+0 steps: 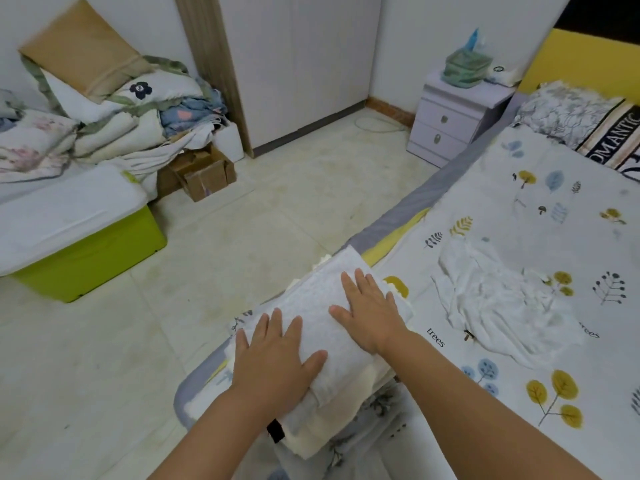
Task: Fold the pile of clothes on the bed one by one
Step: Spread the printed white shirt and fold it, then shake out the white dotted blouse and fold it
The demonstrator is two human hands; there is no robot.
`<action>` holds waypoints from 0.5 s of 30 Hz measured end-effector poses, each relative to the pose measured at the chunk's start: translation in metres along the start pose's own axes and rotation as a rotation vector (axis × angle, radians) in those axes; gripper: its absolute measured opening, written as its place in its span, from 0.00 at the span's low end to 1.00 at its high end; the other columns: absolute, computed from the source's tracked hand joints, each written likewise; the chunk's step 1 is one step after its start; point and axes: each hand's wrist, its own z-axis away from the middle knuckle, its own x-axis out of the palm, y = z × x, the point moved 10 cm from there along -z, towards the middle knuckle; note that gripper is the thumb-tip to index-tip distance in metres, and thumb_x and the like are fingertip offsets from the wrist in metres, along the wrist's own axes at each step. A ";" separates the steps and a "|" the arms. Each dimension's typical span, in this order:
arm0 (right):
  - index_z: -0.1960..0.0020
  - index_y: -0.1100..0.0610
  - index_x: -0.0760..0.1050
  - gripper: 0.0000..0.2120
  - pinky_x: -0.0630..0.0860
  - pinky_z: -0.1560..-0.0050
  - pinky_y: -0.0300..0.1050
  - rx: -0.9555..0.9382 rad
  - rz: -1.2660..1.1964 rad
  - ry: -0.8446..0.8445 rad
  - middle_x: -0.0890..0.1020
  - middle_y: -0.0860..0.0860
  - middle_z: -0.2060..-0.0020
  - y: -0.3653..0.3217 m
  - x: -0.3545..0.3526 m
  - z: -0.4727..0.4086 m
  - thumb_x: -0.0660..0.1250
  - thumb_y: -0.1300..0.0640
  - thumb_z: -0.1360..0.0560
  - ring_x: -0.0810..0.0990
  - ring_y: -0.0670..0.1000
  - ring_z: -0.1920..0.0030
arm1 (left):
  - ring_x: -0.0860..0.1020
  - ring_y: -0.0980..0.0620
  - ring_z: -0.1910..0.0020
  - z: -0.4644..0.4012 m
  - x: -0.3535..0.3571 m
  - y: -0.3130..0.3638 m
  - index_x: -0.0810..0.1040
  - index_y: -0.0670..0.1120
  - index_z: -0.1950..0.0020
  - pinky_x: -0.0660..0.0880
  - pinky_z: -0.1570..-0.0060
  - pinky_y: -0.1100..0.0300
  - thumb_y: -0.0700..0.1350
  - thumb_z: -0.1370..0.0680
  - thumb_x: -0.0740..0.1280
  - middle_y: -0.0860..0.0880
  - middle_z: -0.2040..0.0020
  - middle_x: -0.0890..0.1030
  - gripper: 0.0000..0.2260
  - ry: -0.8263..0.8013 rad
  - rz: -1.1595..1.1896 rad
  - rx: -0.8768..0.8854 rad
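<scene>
A folded white textured garment (pixel 322 306) lies on top of a small stack of folded cream clothes (pixel 332 420) at the bed's near left edge. My left hand (pixel 273 358) rests flat on its near end, fingers spread. My right hand (pixel 370 310) presses flat on its far end, fingers apart. Neither hand grips the cloth. A crumpled white garment (pixel 498 299) lies unfolded on the leaf-patterned bedsheet (pixel 540 209) to the right of the stack.
A patterned pillow (pixel 588 123) lies at the bed's head. A lilac nightstand (pixel 453 123) stands beyond the bed. On the left, a green storage box (pixel 93 251) with a white lid, piled bedding (pixel 104 119) and a cardboard box (pixel 204 174). Tiled floor lies between.
</scene>
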 end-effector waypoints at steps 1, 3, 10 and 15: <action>0.23 0.51 0.44 0.32 0.45 0.26 0.55 0.003 -0.039 -0.003 0.44 0.50 0.23 0.001 -0.006 0.004 0.50 0.39 0.21 0.43 0.51 0.24 | 0.43 0.47 0.24 0.001 -0.004 0.002 0.48 0.52 0.23 0.42 0.28 0.43 0.66 0.23 0.48 0.46 0.22 0.45 0.32 -0.008 -0.008 0.005; 0.26 0.55 0.57 0.28 0.58 0.30 0.50 0.007 -0.123 0.005 0.60 0.54 0.26 0.003 -0.022 0.013 0.52 0.41 0.21 0.57 0.53 0.26 | 0.45 0.46 0.24 0.002 -0.015 0.008 0.54 0.51 0.25 0.45 0.27 0.44 0.64 0.22 0.51 0.47 0.22 0.48 0.29 -0.005 -0.005 0.029; 0.32 0.53 0.68 0.19 0.69 0.44 0.43 0.092 -0.145 0.020 0.75 0.54 0.38 0.054 -0.076 0.078 0.58 0.48 0.21 0.74 0.54 0.40 | 0.64 0.50 0.30 0.014 -0.056 0.078 0.60 0.51 0.27 0.62 0.34 0.57 0.56 0.21 0.56 0.51 0.27 0.62 0.23 0.109 0.069 0.217; 0.33 0.52 0.68 0.18 0.72 0.45 0.44 0.198 -0.065 0.002 0.75 0.54 0.39 0.122 -0.086 0.134 0.58 0.49 0.21 0.75 0.54 0.42 | 0.71 0.51 0.36 0.027 -0.061 0.159 0.64 0.52 0.29 0.68 0.40 0.59 0.54 0.20 0.57 0.52 0.33 0.71 0.20 0.109 0.095 0.395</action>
